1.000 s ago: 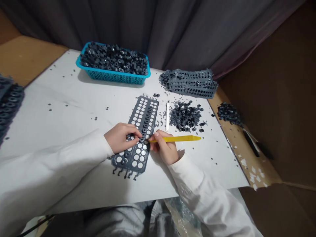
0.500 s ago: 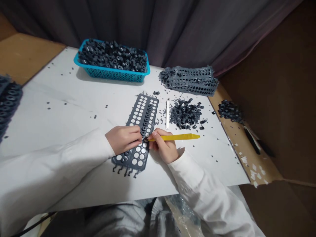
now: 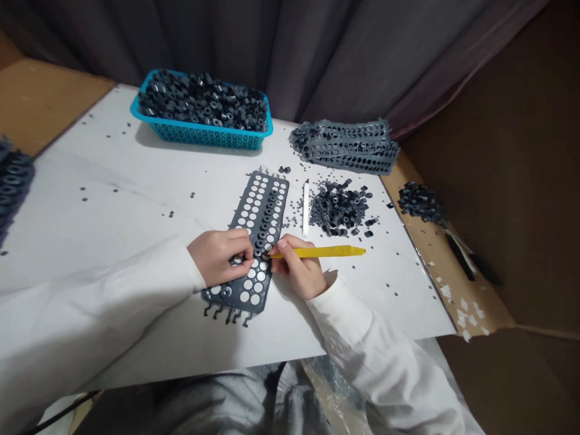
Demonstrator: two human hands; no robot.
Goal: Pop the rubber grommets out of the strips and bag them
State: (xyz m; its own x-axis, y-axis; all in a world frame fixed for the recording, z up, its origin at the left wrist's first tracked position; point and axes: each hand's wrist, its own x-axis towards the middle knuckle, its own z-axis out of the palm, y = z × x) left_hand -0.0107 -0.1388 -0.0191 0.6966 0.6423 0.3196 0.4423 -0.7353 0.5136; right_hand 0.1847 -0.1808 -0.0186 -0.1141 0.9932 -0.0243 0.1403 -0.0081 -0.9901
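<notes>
A dark grey rubber sheet (image 3: pixel 247 241) lies lengthwise on the white tabletop, with rows of round holes showing white and a raised line of ring-shaped parts (image 3: pixel 267 215). My left hand (image 3: pixel 222 257) rests over its left side, thumb and fingers pinched together; whatever is between them is hidden. Held like a pen in my right hand (image 3: pixel 299 266) is a slim yellow craft knife (image 3: pixel 335 251). Its dark tip points left and meets the sheet near a ring, close to my left fingertips. One more ring (image 3: pixel 226 292) sits near the sheet's lower end.
A blue basket (image 3: pixel 203 134) full of black tubular pieces stands at the back. Stacked perforated sheets (image 3: pixel 347 148) lie to its right. In front are a white craft knife (image 3: pixel 305 208) and a heap of black pieces (image 3: pixel 339 207). Another pile (image 3: pixel 419 201) sits on the cardboard at right.
My left hand has closed its fingers and drawn slightly left, away from the knife tip. The right hand keeps nearly the same place. The whole view has shifted a little.
</notes>
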